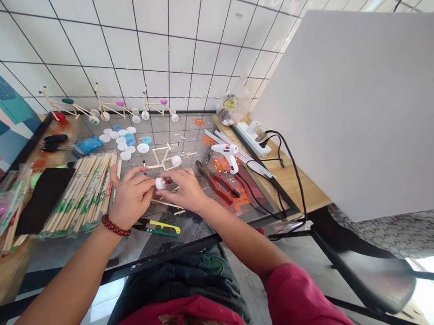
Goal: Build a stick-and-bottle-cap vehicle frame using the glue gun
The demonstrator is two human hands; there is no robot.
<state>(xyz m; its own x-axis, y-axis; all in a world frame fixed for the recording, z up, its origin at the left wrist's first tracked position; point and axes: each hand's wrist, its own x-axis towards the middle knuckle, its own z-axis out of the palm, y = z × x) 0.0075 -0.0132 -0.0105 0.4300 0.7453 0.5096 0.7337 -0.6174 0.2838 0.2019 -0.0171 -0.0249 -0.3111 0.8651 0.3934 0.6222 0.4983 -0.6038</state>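
Right now my left hand (131,196) and right hand (184,189) are both closed narrow, pinching a white bottle cap (160,183) between them, while a stick frame (163,158) sits just beyond at 12 o'clock.

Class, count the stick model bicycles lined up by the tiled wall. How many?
3, by the wall: the left bicycle, with a teal seat; the middle bicycle, with a pink seat; the right bicycle, with a pink seat.
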